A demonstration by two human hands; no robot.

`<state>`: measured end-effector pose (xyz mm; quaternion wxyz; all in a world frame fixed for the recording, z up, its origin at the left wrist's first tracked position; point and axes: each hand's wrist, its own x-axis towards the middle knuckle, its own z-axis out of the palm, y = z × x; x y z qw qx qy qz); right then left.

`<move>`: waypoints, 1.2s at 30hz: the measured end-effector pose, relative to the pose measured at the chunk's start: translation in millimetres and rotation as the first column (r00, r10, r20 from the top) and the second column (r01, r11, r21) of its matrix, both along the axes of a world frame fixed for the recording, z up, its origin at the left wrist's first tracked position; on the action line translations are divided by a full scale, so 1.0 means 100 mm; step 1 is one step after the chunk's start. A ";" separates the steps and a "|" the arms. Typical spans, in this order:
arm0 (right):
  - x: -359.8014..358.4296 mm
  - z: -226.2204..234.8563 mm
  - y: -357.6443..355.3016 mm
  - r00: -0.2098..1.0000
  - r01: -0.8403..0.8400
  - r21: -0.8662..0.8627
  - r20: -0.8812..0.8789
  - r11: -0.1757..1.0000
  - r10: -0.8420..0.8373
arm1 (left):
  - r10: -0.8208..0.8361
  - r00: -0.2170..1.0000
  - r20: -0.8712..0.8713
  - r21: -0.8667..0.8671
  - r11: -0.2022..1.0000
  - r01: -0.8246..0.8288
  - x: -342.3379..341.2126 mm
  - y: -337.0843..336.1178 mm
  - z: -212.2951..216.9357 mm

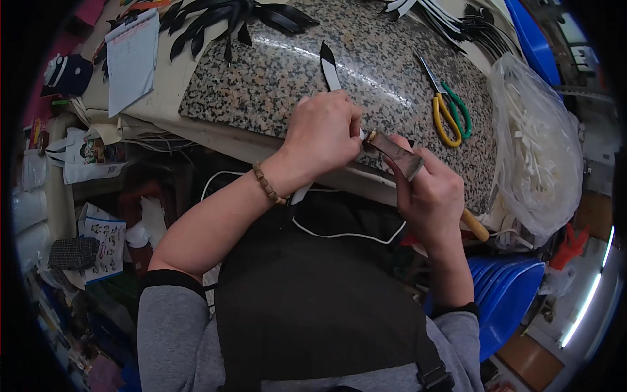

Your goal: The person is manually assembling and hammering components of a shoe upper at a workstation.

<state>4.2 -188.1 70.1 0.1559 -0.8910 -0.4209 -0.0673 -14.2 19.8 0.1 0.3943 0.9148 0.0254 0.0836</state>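
My left hand (pixel 324 130) is closed on a black-and-white strap (pixel 330 72). The strap's black tip lies on the speckled stone slab (pixel 261 85), and its other end seems to hang below my wrist. In my closed right hand (pixel 431 189) is a hammer with a worn metal head (pixel 406 158) and a wooden handle (pixel 475 225) sticking out below the palm. One end of the head is close to my left fingertips at the slab's front edge. Whether it touches the strap there is hard to see.
Scissors (pixel 449 111) with yellow and green handles lie on the slab's right side. Black straps (pixel 241 16) lie at the back, white and black ones (pixel 450 26) at the back right. A clear bag (pixel 537 147) of white pieces sits right, a notepad (pixel 132 59) left, blue basins (pixel 503 300) below right.
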 end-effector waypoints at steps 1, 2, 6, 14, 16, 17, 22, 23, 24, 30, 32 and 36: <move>-0.02 0.02 0.00 1.000 0.005 0.025 0.025 1.000 -0.005 | 0.018 1.000 -0.012 0.023 1.000 -0.018 0.00 -0.03 0.00; -0.06 0.06 -0.01 0.999 0.009 0.050 0.049 0.999 -0.011 | 0.037 0.999 -0.024 0.046 0.998 -0.035 0.00 -0.05 0.00; -0.06 -0.10 -0.01 1.000 0.003 0.132 0.027 0.991 -0.006 | 0.015 0.995 -0.099 -0.002 1.000 -0.016 0.04 -0.05 0.04; 0.07 0.15 -0.53 0.848 0.503 0.482 -0.437 0.718 -0.301 | -0.192 0.981 -0.013 -0.110 0.976 0.189 -0.03 0.20 0.09; 0.22 0.00 -0.89 0.759 0.639 0.490 -0.525 0.592 -0.385 | -0.234 0.972 0.008 -0.019 0.972 0.235 -0.01 0.26 0.15; 0.29 -0.07 -0.99 0.741 0.667 0.455 -0.485 0.590 -0.464 | -0.248 0.965 0.080 0.089 0.966 0.241 0.01 0.29 0.16; 0.57 -0.56 -1.38 0.733 0.653 0.511 -0.242 0.559 -0.635 | -0.377 0.919 0.111 0.269 0.902 0.337 0.12 0.37 0.13; 0.56 -0.57 -1.38 0.671 0.726 0.482 -0.340 0.491 -0.658 | -0.389 0.910 0.144 0.294 0.895 0.336 0.13 0.39 0.11; 0.59 -0.58 -1.39 0.670 0.723 0.480 -0.310 0.497 -0.675 | -0.394 0.910 0.131 0.292 0.892 0.345 0.14 0.40 0.10; 0.74 -0.82 -1.52 0.685 0.686 0.457 -0.143 0.566 -0.714 | -0.423 0.906 0.033 0.242 0.882 0.403 0.11 0.39 0.23; 0.77 -0.83 -1.50 0.686 0.679 0.418 -0.070 0.603 -0.724 | -0.388 0.921 0.043 0.202 0.906 0.372 0.06 0.35 0.33; 0.83 -0.89 -1.52 0.705 0.655 0.432 -0.054 0.620 -0.708 | -0.355 0.932 0.073 0.159 0.927 0.340 0.01 0.32 0.41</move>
